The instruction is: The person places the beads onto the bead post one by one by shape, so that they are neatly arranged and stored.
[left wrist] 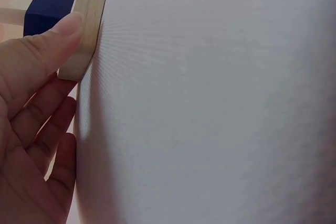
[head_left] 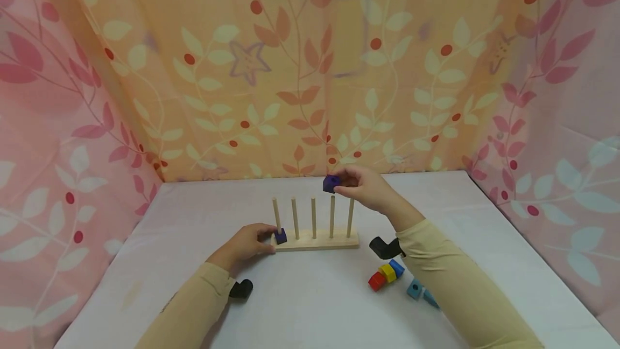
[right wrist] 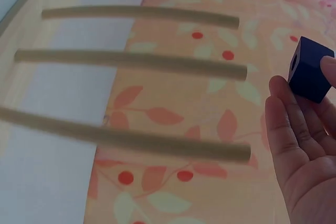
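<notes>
A wooden peg board [head_left: 317, 243] with several upright pegs stands on the white table. My left hand [head_left: 249, 242] grips its left end, the thumb [left wrist: 67, 26] lying on the base edge and the fingers beyond it. A dark blue block [head_left: 281, 237] sits low on the leftmost peg, beside that hand. Above the pegs on the right side, my right hand [head_left: 364, 188] pinches another dark blue block [right wrist: 312, 69] between thumb and fingers. A hole shows in this block's side in the right wrist view. It is apart from the peg tips.
Right of the board lie a red block [head_left: 377, 281], a yellow block [head_left: 387, 272] and a blue block [head_left: 396, 268] in a row. Near the right forearm are a light blue block [head_left: 414, 288] and another light blue piece [head_left: 430, 299]. Patterned cloth [head_left: 310, 96] hangs behind the table.
</notes>
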`<state>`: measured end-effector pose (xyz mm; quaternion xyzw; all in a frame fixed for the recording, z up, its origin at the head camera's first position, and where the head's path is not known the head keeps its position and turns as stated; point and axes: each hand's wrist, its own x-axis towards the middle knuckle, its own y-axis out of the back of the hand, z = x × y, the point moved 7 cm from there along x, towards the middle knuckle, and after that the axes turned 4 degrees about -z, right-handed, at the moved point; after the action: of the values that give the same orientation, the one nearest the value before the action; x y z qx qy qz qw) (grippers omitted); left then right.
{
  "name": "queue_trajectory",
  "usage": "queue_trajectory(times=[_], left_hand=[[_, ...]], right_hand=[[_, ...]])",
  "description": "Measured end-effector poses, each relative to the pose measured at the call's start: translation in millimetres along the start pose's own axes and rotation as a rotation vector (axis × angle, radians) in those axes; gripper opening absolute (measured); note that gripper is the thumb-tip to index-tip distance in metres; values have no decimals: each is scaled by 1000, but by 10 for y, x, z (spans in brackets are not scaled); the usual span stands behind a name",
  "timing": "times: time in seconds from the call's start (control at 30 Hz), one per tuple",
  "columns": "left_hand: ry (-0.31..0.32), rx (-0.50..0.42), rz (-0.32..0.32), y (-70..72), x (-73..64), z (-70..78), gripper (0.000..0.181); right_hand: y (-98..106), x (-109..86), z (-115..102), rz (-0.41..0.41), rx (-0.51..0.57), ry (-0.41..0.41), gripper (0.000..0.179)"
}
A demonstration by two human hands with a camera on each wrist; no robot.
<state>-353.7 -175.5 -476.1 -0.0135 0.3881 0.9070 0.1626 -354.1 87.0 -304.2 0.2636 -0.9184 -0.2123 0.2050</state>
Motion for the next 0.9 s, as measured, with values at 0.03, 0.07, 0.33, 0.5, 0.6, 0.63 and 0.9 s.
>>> queue_trajectory(times=[0.03,0.07,0.33,0.5,0.6,0.63,0.9], left_hand=[[-1,3,-2,-1,1,-2,53],[-3,4,-3,-2,4,-6,52],[18,2,-5,-3,30,-53,54],[18,9,-6,-5,39,-58,54],[3,10,-4,-6,43,-49,53],[3,7,-5,-7,44,-52,52],[-35,21,0,9,50,-58,52]], right_hand=[[-35,29,-17,-6,8,6,27],[-71,58,-26,-12,14,8,27],[-388,226,-100,-31,39,-25,29],[-555,319,-103,-5,33,-59,27],[-638,375,-106,17,15,-76,26],[-662,390,-113,24,3,-81,25],[-834,482,-198,92,-58,-114,25]])
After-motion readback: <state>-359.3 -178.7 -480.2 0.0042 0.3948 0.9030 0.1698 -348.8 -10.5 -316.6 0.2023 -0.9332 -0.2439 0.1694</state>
